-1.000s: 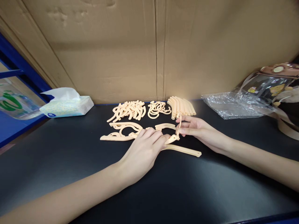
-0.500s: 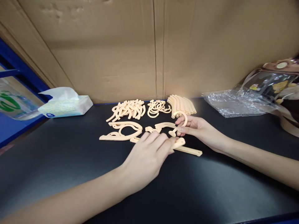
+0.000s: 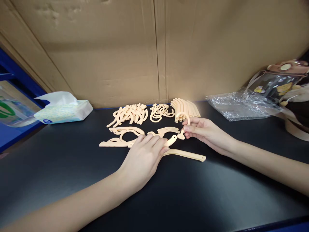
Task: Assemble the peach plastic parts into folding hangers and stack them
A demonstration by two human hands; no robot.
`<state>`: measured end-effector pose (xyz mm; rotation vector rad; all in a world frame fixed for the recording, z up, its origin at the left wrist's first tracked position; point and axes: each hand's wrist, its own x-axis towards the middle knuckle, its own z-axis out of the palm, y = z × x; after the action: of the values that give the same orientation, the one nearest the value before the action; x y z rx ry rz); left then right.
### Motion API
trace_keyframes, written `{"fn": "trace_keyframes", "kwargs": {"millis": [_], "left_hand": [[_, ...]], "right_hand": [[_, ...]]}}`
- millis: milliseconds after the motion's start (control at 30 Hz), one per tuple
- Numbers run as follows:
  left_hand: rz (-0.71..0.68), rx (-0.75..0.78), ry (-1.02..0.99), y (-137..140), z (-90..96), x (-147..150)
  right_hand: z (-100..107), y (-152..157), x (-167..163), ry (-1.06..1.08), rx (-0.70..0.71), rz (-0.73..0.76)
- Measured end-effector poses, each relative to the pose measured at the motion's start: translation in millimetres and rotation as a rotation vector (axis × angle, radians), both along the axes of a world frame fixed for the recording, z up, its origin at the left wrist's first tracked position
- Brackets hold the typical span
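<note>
My right hand (image 3: 201, 129) is closed, pinching a cream plastic hanger hook (image 3: 188, 120) whose round flat base points down. To its left, my left hand (image 3: 146, 153) is closed on a cream hanger piece (image 3: 172, 140); its rounded end with a hole sticks out close to the hook's base, and the rest is hidden under the fingers. A long curved hanger arm (image 3: 187, 154) lies on the black table just right of my left hand. Beyond that hand are a folded hanger (image 3: 124, 130) and another hanger part (image 3: 167, 130), both partly covered.
Along the back lie a pile of curved pieces (image 3: 131, 113), a heap of hooks (image 3: 161, 112) and a row of hanger arms (image 3: 184, 108). A tissue pack (image 3: 64, 109) stands left; a clear plastic bag (image 3: 234, 106) and a bottle (image 3: 272, 82) are right. Cardboard (image 3: 108, 54) rises behind.
My left hand has shifted left and the end of its hanger piece now tilts upward, apart from the hook. The hook's base hangs lower in my right hand. The view has shifted slightly.
</note>
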<state>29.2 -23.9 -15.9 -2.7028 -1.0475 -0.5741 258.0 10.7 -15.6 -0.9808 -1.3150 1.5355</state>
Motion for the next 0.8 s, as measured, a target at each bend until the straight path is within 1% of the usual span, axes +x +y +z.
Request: {"fn": "trace_keyframes", "kwargs": {"millis": [167,367,500,800], "left_hand": [[-0.022,-0.021,-0.013,-0.2,1.5,0.1],[-0.082,-0.021,-0.04,0.2,0.7,-0.2],[-0.086,-0.034,-0.056,0.1,0.2,-0.6],[-0.094,-0.082,-0.077,0.4,1.7,-2.1]], "right_hand": [[3.2,-1.0,-1.5,0.016,-0.013,0.016],[4.7,-0.7,-3.6,0.006,-0.013,0.043],[4.6,-0.6,-2.7,0.0,-0.035,0.058],[5.4,-0.8,-4.0,-0.021,-0.033,0.048]]}}
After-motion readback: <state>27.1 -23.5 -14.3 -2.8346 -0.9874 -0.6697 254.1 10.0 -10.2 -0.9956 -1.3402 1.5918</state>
